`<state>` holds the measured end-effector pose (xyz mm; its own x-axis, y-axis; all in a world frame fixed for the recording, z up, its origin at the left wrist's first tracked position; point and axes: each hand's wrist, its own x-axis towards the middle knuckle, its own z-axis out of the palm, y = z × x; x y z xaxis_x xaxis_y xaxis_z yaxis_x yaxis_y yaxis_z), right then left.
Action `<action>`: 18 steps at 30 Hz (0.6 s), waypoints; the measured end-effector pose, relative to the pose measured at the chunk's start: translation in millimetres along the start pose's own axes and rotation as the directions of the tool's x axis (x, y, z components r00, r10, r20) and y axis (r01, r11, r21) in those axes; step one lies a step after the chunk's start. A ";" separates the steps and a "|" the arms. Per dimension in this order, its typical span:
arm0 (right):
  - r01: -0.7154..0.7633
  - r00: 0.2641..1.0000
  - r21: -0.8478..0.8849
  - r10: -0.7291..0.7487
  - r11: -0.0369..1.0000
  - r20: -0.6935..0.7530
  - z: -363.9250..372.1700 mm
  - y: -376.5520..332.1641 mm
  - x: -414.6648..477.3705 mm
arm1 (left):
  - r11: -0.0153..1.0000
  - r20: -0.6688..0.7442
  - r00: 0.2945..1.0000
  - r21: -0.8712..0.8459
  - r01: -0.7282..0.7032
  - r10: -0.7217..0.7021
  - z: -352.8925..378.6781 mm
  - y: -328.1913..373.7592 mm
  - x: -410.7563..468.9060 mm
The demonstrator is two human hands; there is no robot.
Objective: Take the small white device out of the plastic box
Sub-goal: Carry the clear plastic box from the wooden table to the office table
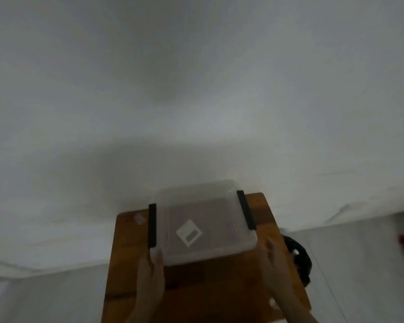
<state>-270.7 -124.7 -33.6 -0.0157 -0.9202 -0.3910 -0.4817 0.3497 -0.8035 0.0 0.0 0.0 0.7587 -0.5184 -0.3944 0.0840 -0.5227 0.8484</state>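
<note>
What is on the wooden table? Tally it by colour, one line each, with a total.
Clear: 1, the plastic box with its lid on
Black: 2, the left latch and the right latch on the box's sides
White: 1, the small white device seen through the lid
Blurred, colour unclear: 1, a small object left of the box
Total: 5

The plastic box [203,220] is clear and shallow, lying flat with its lid on, turned slightly askew. A black clip [152,226] runs along its left side and another [246,209] along its right. Inside, seen through the lid, the small white device [189,232] lies flat, rotated diamond-wise, with a dark patch on it.
</note>
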 end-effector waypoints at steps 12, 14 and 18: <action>0.117 0.989 -0.077 -0.109 0.990 0.098 47.3 -52.8 36.3 | 0.990 -0.174 0.975 -0.011 0.138 -0.137 19.9 -5.3 38.3; 0.127 0.989 -0.143 -0.115 0.981 0.094 48.8 -58.2 38.5 | 0.993 -0.186 0.981 0.097 0.074 -0.055 16.4 0.0 54.8; 0.139 0.990 -0.244 -0.133 0.960 0.042 51.1 -64.1 42.7 | 0.957 -0.111 0.992 0.290 -0.029 0.063 19.9 9.6 71.2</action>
<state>-195.7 -177.4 -21.7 0.0850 -0.9505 -0.2990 -0.6782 0.1647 -0.7162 42.0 -55.4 -26.9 0.8295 -0.4723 -0.2982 -0.1287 -0.6812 0.7207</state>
